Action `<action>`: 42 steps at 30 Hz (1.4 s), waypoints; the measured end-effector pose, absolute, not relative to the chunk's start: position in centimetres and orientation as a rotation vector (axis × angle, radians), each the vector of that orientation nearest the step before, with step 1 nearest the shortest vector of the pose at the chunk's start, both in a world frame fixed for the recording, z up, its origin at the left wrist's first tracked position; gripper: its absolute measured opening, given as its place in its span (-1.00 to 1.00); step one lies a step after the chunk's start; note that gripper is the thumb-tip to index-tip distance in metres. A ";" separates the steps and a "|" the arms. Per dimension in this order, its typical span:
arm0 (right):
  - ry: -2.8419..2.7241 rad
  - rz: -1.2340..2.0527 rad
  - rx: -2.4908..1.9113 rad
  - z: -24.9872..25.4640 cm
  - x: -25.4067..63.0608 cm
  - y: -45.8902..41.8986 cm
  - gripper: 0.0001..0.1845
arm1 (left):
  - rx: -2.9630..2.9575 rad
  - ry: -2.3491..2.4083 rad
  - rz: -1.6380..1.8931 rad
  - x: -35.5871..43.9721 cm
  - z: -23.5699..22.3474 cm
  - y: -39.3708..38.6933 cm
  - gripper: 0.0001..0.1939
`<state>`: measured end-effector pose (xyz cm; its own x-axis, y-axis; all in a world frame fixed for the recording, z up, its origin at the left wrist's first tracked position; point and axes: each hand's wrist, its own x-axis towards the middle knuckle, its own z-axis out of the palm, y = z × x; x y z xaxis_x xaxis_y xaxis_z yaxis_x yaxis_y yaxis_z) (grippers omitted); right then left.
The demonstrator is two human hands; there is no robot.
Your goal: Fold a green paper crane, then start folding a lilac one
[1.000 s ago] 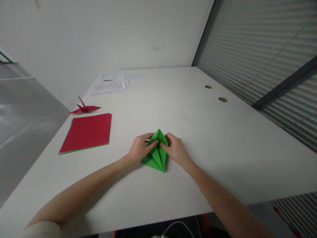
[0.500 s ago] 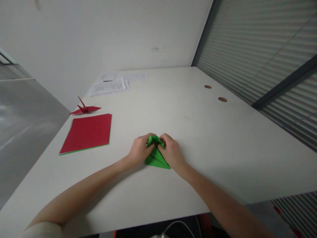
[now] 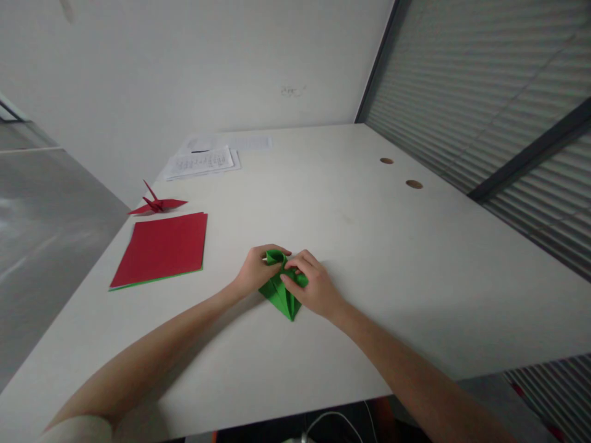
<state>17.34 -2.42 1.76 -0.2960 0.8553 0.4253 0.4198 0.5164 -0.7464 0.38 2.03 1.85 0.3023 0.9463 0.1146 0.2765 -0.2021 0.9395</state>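
A folded green paper (image 3: 279, 294) lies on the white table (image 3: 392, 258) in front of me, its point aimed toward me. My left hand (image 3: 255, 274) pinches the paper's far edge, where a flap curls up. My right hand (image 3: 310, 286) rests across the paper's right side, fingers pressed down on it. Both hands touch each other over the paper.
A stack of red square sheets (image 3: 161, 247) with a green one beneath lies to the left. Behind it stands a red paper crane (image 3: 157, 203). Printed white papers (image 3: 203, 161) sit at the far side. Two round holes (image 3: 414, 184) mark the table's right part.
The paper's upper tip has been folded down toward me and the piece has turned. My right hand has moved left onto the paper; my left hand has shifted only slightly.
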 end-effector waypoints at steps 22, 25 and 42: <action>-1.772 1.149 -1.045 0.4 19.9 0.0 -0.81 | 1.902 0.906 0.788 -0.6 0.3 2.4 -0.52; -1.785 1.194 -1.014 0.6 20.4 0.2 -0.76 | 1.942 0.826 0.684 -0.7 0.7 2.5 -0.43; -1.765 1.250 -1.005 0.7 20.5 0.5 -0.70 | 1.774 0.935 0.869 0.4 -0.1 2.0 -0.54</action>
